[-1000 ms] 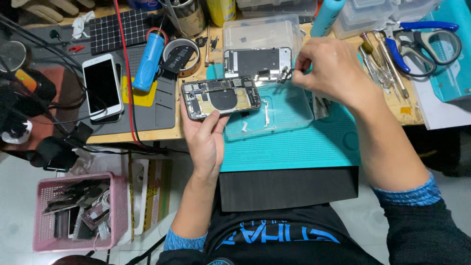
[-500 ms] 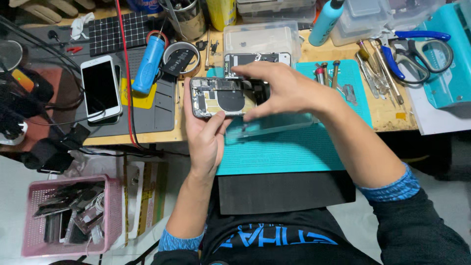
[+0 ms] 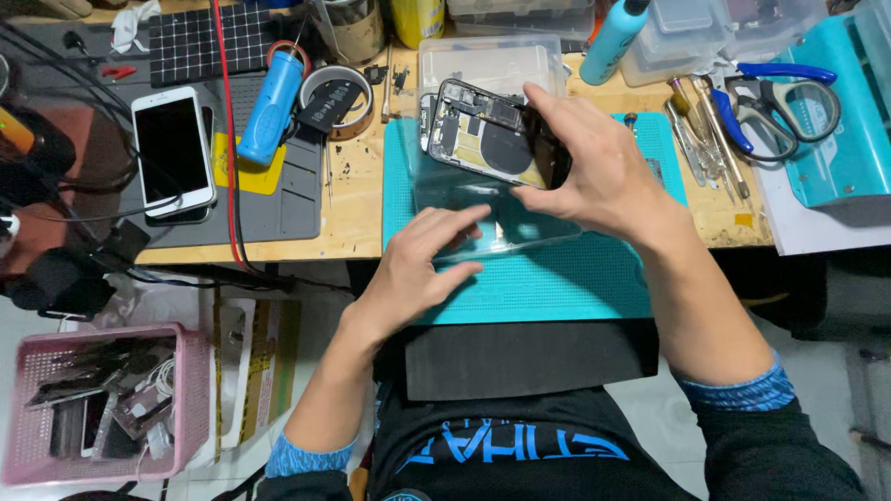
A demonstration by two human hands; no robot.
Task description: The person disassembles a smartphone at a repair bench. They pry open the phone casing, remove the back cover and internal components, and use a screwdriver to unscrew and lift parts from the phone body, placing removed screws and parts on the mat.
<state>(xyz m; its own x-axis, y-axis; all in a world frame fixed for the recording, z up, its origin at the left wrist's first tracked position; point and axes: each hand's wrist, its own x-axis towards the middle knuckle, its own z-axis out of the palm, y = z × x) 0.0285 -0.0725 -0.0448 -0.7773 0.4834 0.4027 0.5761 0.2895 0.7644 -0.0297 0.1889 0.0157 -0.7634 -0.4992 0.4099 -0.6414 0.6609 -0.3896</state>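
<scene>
Teal silicone work mat covers the middle of the wooden tabletop, and both hands work above it. The right hand holds an opened smartphone body by its right end, its fingers closed around the edge, with the exposed boards and the round charging coil facing up; the phone is tilted and lifted over the far part of the mat. The left hand lies flat on the mat with its fingers spread wide, the tips pressing on a clear plastic sheet that lies just below the phone. To the left, a white smartphone rests face up on a grey mat beside a blue cylindrical bottle and a roll of tape. Blue-handled scissors and several screwdrivers lie to the right. A pink basket of parts stands on the floor at lower left.
</scene>
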